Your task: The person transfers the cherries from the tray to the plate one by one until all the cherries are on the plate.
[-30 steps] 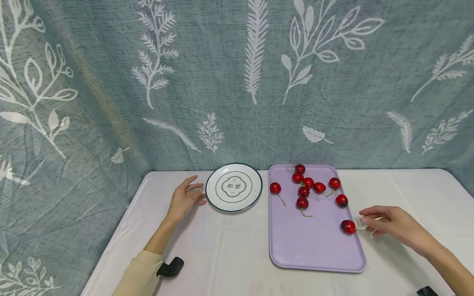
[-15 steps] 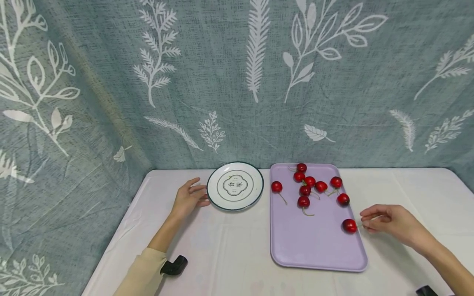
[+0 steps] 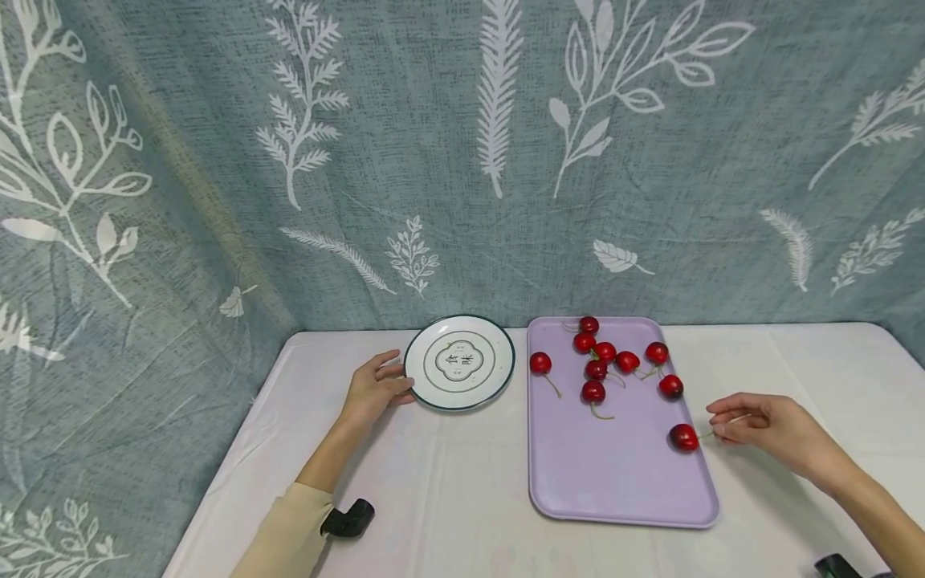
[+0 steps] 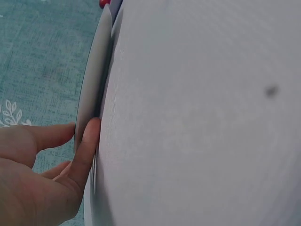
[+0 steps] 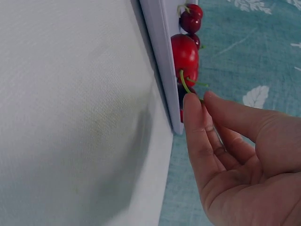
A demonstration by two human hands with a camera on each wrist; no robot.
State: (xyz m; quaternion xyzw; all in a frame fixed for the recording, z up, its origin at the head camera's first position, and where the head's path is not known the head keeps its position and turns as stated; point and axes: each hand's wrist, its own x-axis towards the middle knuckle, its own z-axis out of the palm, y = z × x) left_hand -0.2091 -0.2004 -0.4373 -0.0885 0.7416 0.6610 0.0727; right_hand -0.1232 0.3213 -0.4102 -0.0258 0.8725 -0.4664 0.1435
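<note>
At the left, my left hand [image 3: 370, 392] holds the near-left rim of a white plate [image 3: 415, 373] with a dark green edge. In the left wrist view the thumb lies on one face of the plate [image 4: 91, 80] and the fingers on the other. My right hand [image 3: 784, 433] is just off the right edge of a lilac tray [image 3: 614, 474]. Its thumb and finger pinch the stem of a red cherry [image 3: 683, 437], which sits at the tray's right rim. The right wrist view shows this cherry [image 5: 184, 52] with its green stem running to the fingertips.
Several more cherries with stems [image 3: 596, 369] lie in the tray's far half, and a lone cherry [image 3: 539, 363] is near its left rim. A white cloth [image 3: 462, 498] covers the table. Behind stands a teal leaf-patterned curtain [image 3: 433, 160].
My left hand has moved right, from beside the plate to a grip on its rim. My right fingertips have come together on the cherry's stem. The cherry has hardly moved.
</note>
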